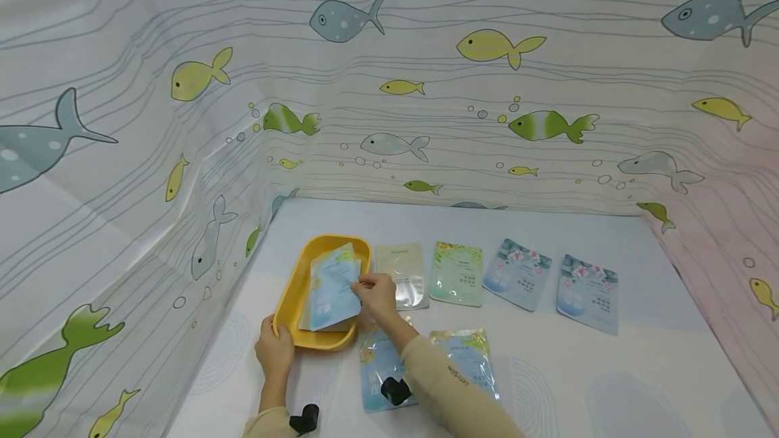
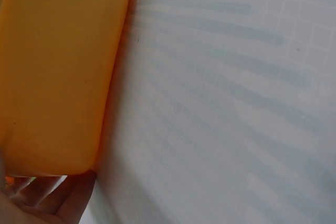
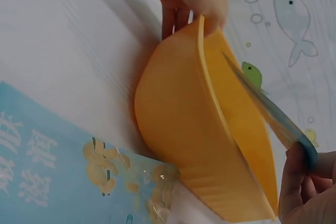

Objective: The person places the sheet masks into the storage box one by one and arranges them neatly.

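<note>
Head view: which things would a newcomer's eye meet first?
Probably the bright yellow tray at left on the table, gripped by the left hand, while the right hand pinches a blue packet at the tray's opening. Next, the fish-printed sheet rising behind the table.

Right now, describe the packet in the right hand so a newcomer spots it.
On the white table, find the yellow tub at the left, held by the left hand. At its opening, the right hand pinches a light-blue packet by its edge. It's the only packet in a hand; the other visible blue packets lie on the table.
</note>
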A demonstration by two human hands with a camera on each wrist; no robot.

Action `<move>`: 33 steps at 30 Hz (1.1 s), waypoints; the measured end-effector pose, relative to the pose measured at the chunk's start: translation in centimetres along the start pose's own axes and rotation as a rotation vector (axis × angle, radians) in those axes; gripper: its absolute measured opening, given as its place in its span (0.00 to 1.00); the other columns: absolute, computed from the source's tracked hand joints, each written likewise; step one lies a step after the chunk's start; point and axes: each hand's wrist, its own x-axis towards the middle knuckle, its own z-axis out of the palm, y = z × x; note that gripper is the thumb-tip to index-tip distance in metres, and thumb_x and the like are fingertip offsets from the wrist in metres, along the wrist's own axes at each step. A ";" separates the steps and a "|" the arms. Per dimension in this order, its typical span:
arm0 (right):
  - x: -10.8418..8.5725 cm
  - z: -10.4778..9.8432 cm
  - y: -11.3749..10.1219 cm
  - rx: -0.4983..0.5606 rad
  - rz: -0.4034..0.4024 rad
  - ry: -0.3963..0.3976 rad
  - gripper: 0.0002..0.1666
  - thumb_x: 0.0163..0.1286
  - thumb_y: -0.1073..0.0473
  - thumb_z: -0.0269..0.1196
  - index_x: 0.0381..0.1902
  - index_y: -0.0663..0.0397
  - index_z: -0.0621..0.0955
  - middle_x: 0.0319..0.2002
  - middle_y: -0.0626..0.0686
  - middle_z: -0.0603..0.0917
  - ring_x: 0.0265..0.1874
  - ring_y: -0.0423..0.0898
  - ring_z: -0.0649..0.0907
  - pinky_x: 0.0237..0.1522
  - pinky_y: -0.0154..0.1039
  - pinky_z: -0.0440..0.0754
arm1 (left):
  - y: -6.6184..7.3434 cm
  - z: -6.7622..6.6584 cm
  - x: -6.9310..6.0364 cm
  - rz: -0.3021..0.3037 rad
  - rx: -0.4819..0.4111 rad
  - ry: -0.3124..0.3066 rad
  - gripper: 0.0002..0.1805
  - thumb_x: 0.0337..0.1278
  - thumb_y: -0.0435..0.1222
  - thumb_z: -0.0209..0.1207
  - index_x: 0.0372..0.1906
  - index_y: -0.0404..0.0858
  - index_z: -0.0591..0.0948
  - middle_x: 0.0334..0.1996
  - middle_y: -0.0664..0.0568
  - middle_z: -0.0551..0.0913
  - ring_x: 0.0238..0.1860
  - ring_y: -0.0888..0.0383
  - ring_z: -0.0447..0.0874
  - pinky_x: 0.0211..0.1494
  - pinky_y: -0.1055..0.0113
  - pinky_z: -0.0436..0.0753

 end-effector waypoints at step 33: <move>-0.3 3.2 0.3 -0.401 -0.223 -0.041 0.07 0.55 0.66 0.67 0.32 0.64 0.86 0.29 0.57 0.87 0.25 0.44 0.85 0.25 0.31 0.79 | 0.1 -0.1 -0.1 0.011 -0.004 0.017 0.16 0.59 0.27 0.45 0.48 0.20 0.73 0.42 0.24 0.78 0.40 0.27 0.76 0.43 0.39 0.71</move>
